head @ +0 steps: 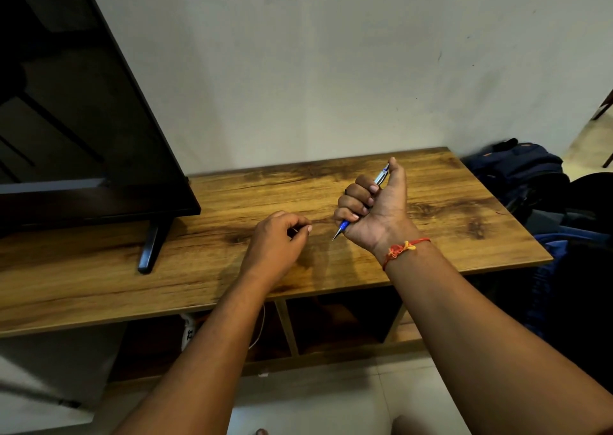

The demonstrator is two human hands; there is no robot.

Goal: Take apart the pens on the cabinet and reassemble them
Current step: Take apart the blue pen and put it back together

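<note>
My right hand [374,207] is closed in a fist around a blue pen [344,226] above the wooden cabinet top [447,229]. The pen's metal tip points down and to the left below the fist. Its clip end sticks out by my thumb at the top. My left hand [277,239] hovers just left of the pen tip, fingers curled, pinching a small thin part [293,230] that is mostly hidden by the fingers. I cannot tell what that part is.
A black television [66,109] stands on the cabinet's left side, with its foot [151,252] near the front edge. Dark bags [530,176] lie on the floor to the right. Open shelves [331,322] sit under the top. A pale wall is behind.
</note>
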